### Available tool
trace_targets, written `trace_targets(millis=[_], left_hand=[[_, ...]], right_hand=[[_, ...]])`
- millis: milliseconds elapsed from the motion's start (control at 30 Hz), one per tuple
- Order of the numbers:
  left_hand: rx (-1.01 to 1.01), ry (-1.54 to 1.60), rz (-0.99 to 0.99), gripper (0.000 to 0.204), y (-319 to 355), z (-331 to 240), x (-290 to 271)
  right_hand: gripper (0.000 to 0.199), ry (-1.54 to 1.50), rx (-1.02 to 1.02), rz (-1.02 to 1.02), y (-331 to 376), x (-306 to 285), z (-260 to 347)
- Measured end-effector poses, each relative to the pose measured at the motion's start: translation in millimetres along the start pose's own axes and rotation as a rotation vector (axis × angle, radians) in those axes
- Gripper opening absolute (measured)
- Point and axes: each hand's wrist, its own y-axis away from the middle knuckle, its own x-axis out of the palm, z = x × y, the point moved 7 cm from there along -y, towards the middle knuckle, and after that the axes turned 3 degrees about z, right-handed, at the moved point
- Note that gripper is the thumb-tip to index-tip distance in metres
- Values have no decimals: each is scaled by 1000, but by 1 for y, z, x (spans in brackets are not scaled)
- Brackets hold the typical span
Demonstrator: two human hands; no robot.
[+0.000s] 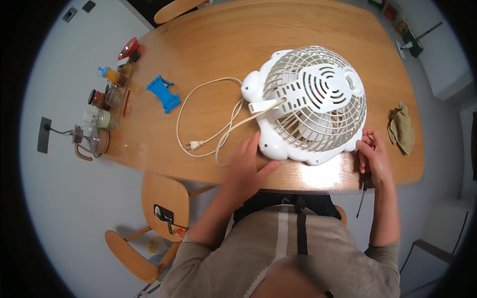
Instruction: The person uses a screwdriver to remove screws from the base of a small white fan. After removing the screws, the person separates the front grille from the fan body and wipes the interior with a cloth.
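Note:
A white box fan (325, 92) with a round grille lies on the wooden table in front of me, its back side facing up. My left hand (247, 166) rests against the rounded lobe at the fan's near left corner, fingers and thumb spread. At the near right edge, my right hand (375, 158) is curled round a black-handled screwdriver (365, 185), whose shaft points down past the table edge. Its thumb and forefinger touch the fan's rim. From the fan's back runs a cream power cord (181, 119), looped on the table, ending in a two-pin plug (195, 145).
A blue plastic stand (163, 94) lies left of the cord. Several jars and bottles (105, 119) line the table's left edge. A crumpled olive cloth (401, 130) lies at the right edge. A wooden chair (166, 198) with small items stands at the near left.

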Motion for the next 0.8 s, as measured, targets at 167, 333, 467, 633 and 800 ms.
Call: trace_targets(millis=[167, 333, 467, 633, 800], left_hand=[[-119, 257, -62, 79, -6, 6, 11], [-40, 308, -138, 75, -4, 10, 12], [15, 349, -168, 72, -5, 13, 21], [15, 218, -123, 68, -14, 15, 18], [29, 245, -95, 69, -25, 16, 11]], right_hand=[[21, 49, -9, -28, 4, 2, 2], [21, 126, -22, -19, 3, 3, 2], [20, 165, 20, -47, 5, 1, 3], [21, 146, 59, -80, 7, 0, 3], [22, 77, 10, -84, 5, -2, 0]])
